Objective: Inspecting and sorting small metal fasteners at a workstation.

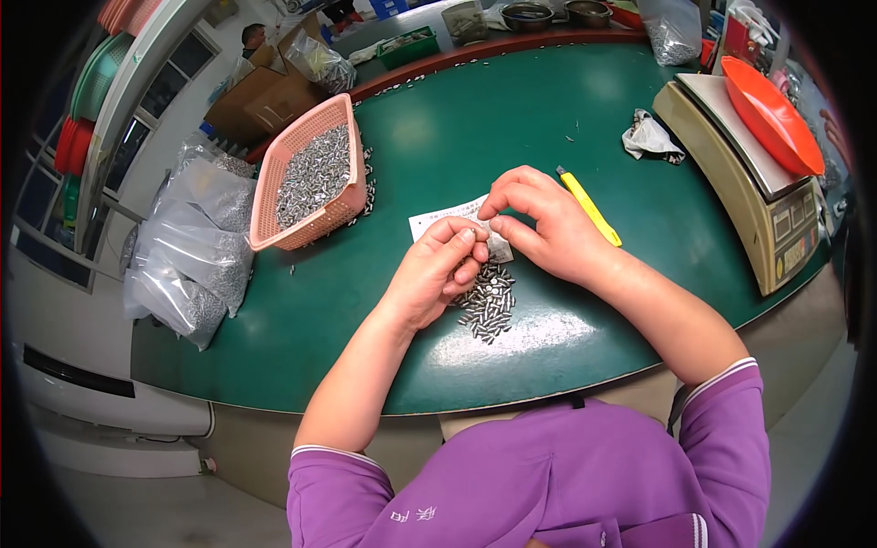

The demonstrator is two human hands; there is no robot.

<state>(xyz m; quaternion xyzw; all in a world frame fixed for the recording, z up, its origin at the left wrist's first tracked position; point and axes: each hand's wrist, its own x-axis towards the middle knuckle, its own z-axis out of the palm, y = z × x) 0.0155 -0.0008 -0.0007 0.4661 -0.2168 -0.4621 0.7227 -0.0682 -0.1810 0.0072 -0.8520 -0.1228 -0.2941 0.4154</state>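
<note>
Near the centre of the frame, the left hand (437, 270) is curled, its thumb and fingers pinching a small clear bag (498, 245). The right hand (539, 219) pinches the same bag from above with bent fingers. Just below the hands a pile of screws (489, 303) lies on the green table (548, 119). A paper slip (437, 219) lies under the hands. A yellow cutter (589, 206) is just beside the right hand. A pink basket (315, 173) of screws stands to the left, a scale (744, 187) with an orange tray (772, 114) at the right.

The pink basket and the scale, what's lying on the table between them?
In the head view, between the basket and the scale: a paper slip, both hands pinching a small bag, a yellow knife and a crumpled bag.
</note>
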